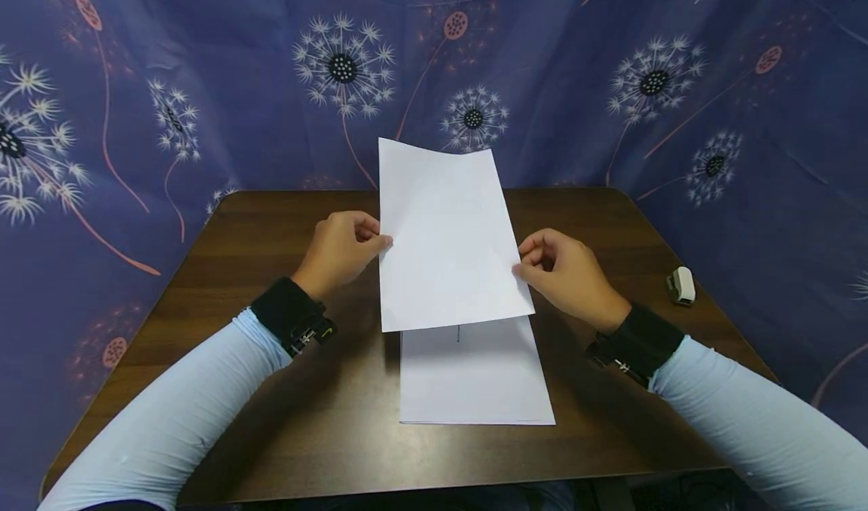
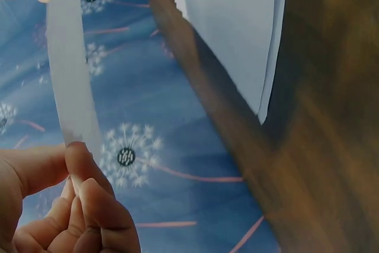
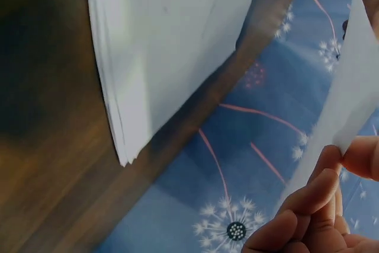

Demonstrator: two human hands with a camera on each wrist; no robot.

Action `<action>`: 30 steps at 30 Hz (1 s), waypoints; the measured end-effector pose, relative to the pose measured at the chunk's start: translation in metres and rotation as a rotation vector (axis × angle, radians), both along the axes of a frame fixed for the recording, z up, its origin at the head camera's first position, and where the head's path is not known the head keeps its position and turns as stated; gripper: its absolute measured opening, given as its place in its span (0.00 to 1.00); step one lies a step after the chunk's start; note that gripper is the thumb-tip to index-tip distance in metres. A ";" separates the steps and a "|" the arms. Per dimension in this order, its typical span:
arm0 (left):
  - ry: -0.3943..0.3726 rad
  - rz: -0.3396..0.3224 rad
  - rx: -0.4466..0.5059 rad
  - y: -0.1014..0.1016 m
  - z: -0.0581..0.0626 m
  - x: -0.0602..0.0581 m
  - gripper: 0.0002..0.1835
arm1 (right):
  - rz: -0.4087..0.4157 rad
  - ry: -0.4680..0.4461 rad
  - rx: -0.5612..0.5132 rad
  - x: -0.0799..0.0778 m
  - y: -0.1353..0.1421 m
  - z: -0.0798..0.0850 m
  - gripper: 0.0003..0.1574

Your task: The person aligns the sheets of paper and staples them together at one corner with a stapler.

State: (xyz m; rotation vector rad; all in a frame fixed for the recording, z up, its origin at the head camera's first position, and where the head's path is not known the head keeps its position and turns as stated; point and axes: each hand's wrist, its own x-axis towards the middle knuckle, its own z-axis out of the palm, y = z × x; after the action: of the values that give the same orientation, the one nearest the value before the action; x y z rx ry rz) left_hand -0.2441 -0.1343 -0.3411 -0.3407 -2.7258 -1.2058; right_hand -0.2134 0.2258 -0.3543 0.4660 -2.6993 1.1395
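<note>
One white sheet, long axis pointing toward the desk's far edge, left hand and right hand pinching opposite long sides, forearms slanting inward.

You are holding a white sheet raised and slightly bowed, your left hand pinching its nine-o'clock edge, your right hand its three-o'clock edge. Toward six o'clock, a white paper stack is lying flat beneath, showing a short dark line.
</note>
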 end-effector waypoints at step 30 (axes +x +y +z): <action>-0.195 -0.142 -0.081 0.027 -0.065 0.035 0.08 | 0.044 -0.148 0.104 0.056 0.019 -0.058 0.11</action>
State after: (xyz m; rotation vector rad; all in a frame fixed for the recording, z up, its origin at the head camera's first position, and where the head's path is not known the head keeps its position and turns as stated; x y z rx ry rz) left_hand -0.2090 -0.1071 -0.4057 -0.4559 -2.9687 -1.2241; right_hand -0.1575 0.2444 -0.4126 0.4765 -2.9008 1.0891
